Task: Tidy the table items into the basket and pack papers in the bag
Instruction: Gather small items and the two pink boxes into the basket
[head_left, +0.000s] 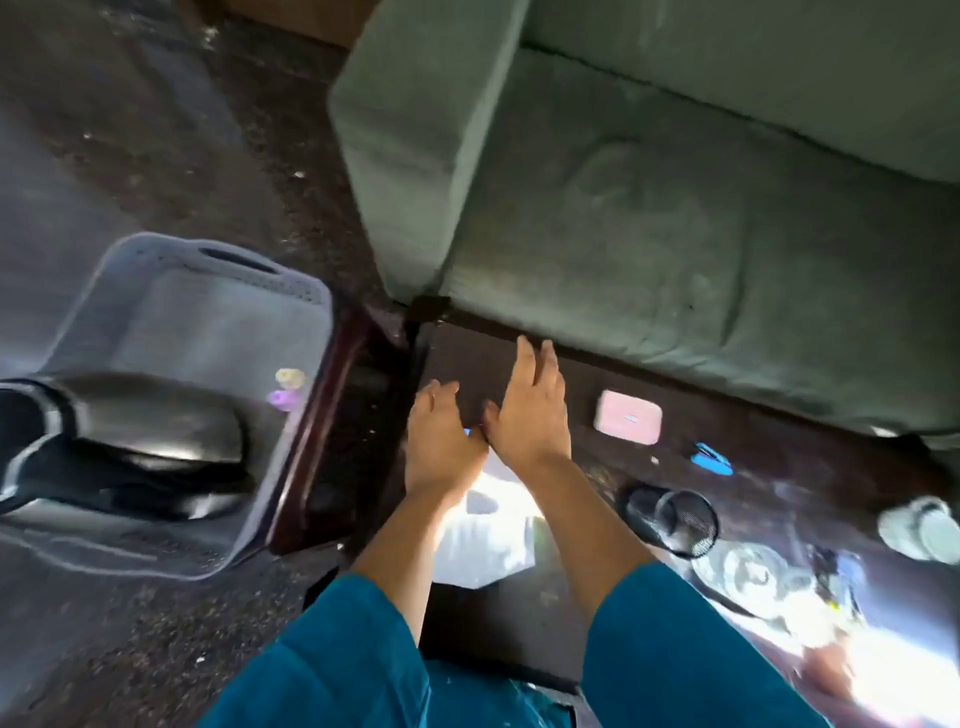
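Both of my hands hover palm down over the dark wooden table (519, 613), side by side. My right hand (530, 415) has its fingers stretched out and holds nothing. My left hand (441, 447) has its fingers bent downward, and a small blue bit (467, 431) shows at its inner edge; whether it grips it is hidden. White papers (483, 535) lie on the table under my wrists, in bright sunlight. The grey plastic basket (208, 291) stands on the floor to the left, with small purple and yellow items (287, 388) inside. A black bag (145, 441) lies across the basket's near side.
On the table to the right lie a pink box (627, 424), a blue clip (710, 459), a tipped black mesh cup (672, 519) and a white roll (922, 527). A green sofa (649, 208) runs along the table's far edge. Grey carpet covers the floor at left.
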